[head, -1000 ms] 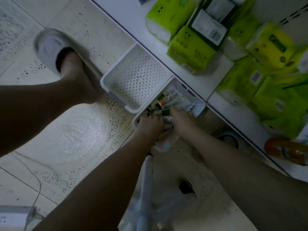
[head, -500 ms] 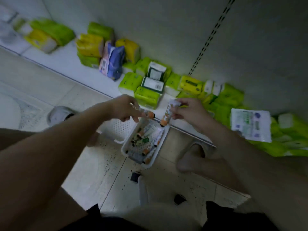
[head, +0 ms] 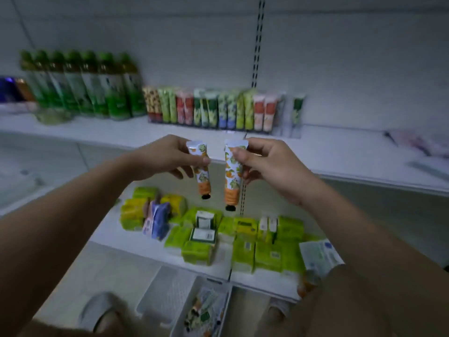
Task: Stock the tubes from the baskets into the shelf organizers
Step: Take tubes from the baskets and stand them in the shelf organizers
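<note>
Gripping slim printed tubes, both hands.

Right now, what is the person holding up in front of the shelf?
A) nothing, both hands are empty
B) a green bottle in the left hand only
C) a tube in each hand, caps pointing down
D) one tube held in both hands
C: the left hand pinches one orange-patterned tube and the right hand another, both hanging with their dark caps at the bottom.
</note>
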A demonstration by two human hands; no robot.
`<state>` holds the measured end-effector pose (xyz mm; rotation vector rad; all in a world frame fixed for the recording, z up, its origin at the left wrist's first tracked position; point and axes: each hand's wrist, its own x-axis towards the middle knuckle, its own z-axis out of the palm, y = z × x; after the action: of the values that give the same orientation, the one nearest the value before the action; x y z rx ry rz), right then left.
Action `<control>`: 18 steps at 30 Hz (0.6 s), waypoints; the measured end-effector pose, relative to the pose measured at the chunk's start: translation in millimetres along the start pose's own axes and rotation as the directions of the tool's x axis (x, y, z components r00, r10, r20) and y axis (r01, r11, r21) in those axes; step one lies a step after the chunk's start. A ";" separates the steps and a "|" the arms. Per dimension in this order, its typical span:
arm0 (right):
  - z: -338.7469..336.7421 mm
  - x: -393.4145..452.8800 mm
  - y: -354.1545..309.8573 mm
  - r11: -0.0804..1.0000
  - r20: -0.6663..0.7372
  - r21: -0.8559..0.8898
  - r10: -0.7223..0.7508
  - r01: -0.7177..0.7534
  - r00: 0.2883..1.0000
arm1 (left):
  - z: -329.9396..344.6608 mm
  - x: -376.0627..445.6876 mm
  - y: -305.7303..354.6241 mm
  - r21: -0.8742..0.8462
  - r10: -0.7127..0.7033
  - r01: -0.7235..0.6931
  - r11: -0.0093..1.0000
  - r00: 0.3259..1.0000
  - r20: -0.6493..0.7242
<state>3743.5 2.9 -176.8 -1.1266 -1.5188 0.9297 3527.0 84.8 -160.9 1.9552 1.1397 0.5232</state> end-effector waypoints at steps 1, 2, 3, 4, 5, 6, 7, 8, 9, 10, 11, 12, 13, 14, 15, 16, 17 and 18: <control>-10.6 0.7 -15.1 0.999 -0.004 -0.039 -0.027 0.026 1.000 | -4.7 3.2 20.5 0.030 0.051 -0.051 0.998 0.999 0.006; -21.4 2.0 -28.9 0.997 -0.013 -0.066 -0.051 0.050 0.999 | -8.5 6.7 40.9 0.061 0.096 -0.097 0.993 0.995 0.018; -32.5 4.2 -40.8 0.994 -0.029 -0.083 -0.071 0.069 0.997 | -11.9 10.4 60.5 0.091 0.130 -0.132 0.987 0.991 0.026; -43.9 7.5 -50.4 0.992 -0.051 -0.100 -0.085 0.079 0.995 | -15.0 15.0 78.0 0.116 0.159 -0.162 0.980 0.987 0.034; -55.4 12.0 -58.2 0.990 -0.076 -0.115 -0.090 0.081 0.993 | -18.0 20.5 93.8 0.134 0.184 -0.187 0.973 0.982 0.034; -67.3 17.1 -64.6 0.989 -0.098 -0.128 -0.089 0.076 0.991 | -21.1 27.0 107.1 0.133 0.206 -0.208 0.969 0.978 0.030; -79.1 22.9 -69.2 0.988 -0.114 -0.138 -0.084 0.068 0.990 | -23.1 34.0 118.4 0.118 0.226 -0.227 0.967 0.974 0.023; -90.7 29.1 -72.7 0.987 -0.124 -0.145 -0.080 0.061 0.989 | -25.2 41.8 127.2 0.098 0.247 -0.248 0.964 0.969 0.016; -102.1 36.3 -74.8 0.986 -0.135 -0.156 -0.078 0.056 0.988 | -26.4 49.5 134.7 0.085 0.268 -0.268 0.960 0.963 0.010; -113.3 44.9 -75.6 0.984 -0.154 -0.169 -0.077 0.051 0.985 | -28.0 59.1 139.8 0.077 0.283 -0.283 0.956 0.959 0.004; -124.2 54.2 -74.8 0.982 -0.182 -0.184 -0.078 0.043 0.980 | -28.9 68.6 143.9 0.065 0.291 -0.291 0.954 0.957 0.003; -134.7 63.1 -72.7 0.980 -0.216 -0.197 -0.077 0.034 0.973 | -29.3 79.0 146.2 0.049 0.293 -0.293 0.955 0.956 0.009; -145.0 72.0 -69.1 0.978 -0.250 -0.205 -0.075 0.023 0.965 | -28.8 89.4 147.7 0.027 0.290 -0.290 0.957 0.957 0.018; -154.4 81.1 -65.2 0.978 -0.280 -0.209 -0.069 0.009 0.957 | -28.8 100.8 148.2 0.006 0.286 -0.286 0.958 0.958 0.029; -163.5 90.3 -60.8 0.978 -0.306 -0.210 -0.061 -0.005 0.950 | -28.4 111.9 149.0 -0.014 0.284 -0.284 0.959 0.958 0.045; -172.1 99.4 -56.0 0.977 -0.328 -0.213 -0.053 -0.019 0.943 | -28.5 123.7 149.2 -0.038 0.284 -0.282 0.959 0.957 0.064; -180.2 109.3 -51.2 0.974 -0.348 -0.226 -0.050 -0.032 0.936 | -28.7 135.8 150.1 -0.063 0.287 -0.283 0.957 0.954 0.080; -188.2 120.1 -46.9 0.968 -0.372 -0.245 -0.052 -0.044 0.927 | -30.1 148.8 151.6 -0.084 0.288 -0.281 0.956 0.953 0.090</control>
<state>3908.2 109.5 -60.3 -1.3925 -1.3393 0.4860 3662.8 183.5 -27.3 2.0715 0.7689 0.5990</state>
